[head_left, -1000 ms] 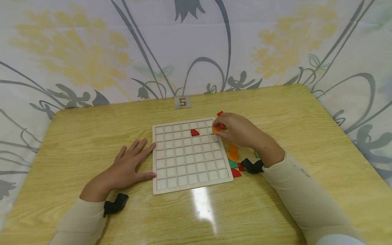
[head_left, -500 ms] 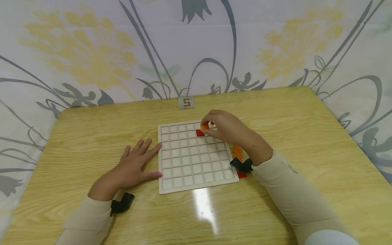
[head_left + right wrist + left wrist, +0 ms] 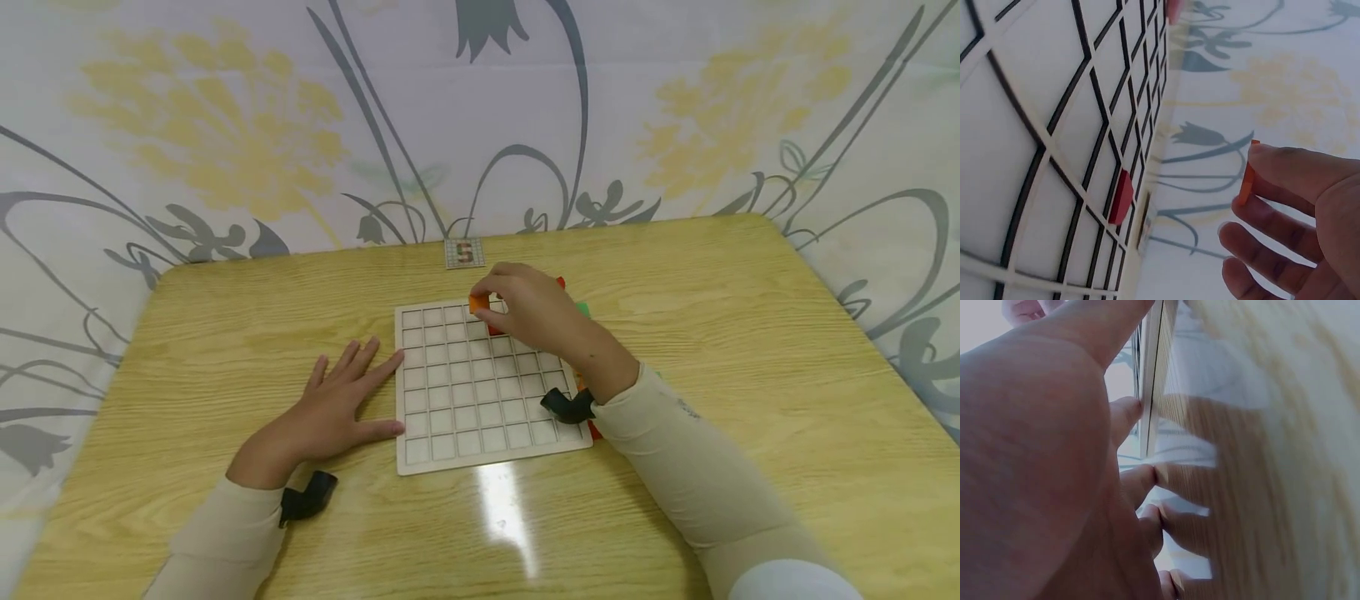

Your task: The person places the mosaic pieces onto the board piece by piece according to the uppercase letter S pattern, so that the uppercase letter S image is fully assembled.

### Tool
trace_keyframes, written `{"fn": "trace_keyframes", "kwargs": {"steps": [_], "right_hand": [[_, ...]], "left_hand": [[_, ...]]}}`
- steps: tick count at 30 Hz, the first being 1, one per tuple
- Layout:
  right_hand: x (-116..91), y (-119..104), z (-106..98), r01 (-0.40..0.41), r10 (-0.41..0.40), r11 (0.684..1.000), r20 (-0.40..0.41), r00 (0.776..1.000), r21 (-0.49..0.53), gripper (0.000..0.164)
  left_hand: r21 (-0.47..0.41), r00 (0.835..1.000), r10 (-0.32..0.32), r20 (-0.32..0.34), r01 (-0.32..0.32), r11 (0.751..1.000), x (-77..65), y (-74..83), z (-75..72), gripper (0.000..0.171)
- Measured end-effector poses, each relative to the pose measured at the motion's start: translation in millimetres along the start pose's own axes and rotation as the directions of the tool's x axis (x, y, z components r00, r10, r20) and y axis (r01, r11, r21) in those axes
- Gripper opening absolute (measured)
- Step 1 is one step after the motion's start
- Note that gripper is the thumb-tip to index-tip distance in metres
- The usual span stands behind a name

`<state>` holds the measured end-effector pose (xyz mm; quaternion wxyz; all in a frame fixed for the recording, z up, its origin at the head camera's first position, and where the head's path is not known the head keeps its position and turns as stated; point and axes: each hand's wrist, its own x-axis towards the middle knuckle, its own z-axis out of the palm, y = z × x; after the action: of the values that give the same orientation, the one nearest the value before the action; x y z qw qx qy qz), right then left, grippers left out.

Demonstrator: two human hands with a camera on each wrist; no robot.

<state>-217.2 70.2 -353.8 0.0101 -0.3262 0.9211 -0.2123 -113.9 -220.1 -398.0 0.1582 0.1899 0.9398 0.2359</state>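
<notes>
Pinched between the thumb and a finger of my right hand (image 3: pixel 534 310) is a thin orange tile (image 3: pixel 1248 174), held above the far part of a pale grid board (image 3: pixel 452 400). A red tile (image 3: pixel 1122 199) with a curved edge sits in a cell of the board, partly covered by the right hand in the head view. My left hand (image 3: pixel 330 412) lies spread on the table, its thumb and index fingertip touching the board's left edge.
A small pattern card (image 3: pixel 464 252) lies behind the board on the wooden table (image 3: pixel 750 375). Red, orange and green tiles, among them a green tile (image 3: pixel 583 309), lie right of the board, mostly hidden by the right arm. A patterned cloth (image 3: pixel 495 108) hangs behind the table.
My right hand has carried the orange tile leftward from the board's right edge, past the red tile. The left hand has stayed at the board's edge. The head view has shifted slightly.
</notes>
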Motion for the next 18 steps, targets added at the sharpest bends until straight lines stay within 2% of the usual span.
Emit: {"fn": "trace_keyframes", "kwargs": {"steps": [11, 18], "right_hand": [[8, 1, 17, -0.026, 0.026, 1.000, 0.042, 0.999, -0.018, 0.027], [9, 7, 24, -0.056, 0.053, 0.998, 0.097, 0.994, 0.031, 0.026]], "left_hand": [[0.012, 1.000, -0.003, 0.005, 0.003, 1.000, 1.5, -1.6, 0.3, 0.090], [-0.004, 1.000, -0.001, 0.012, 0.001, 1.000, 1.2, -1.8, -0.4, 0.090]]}}
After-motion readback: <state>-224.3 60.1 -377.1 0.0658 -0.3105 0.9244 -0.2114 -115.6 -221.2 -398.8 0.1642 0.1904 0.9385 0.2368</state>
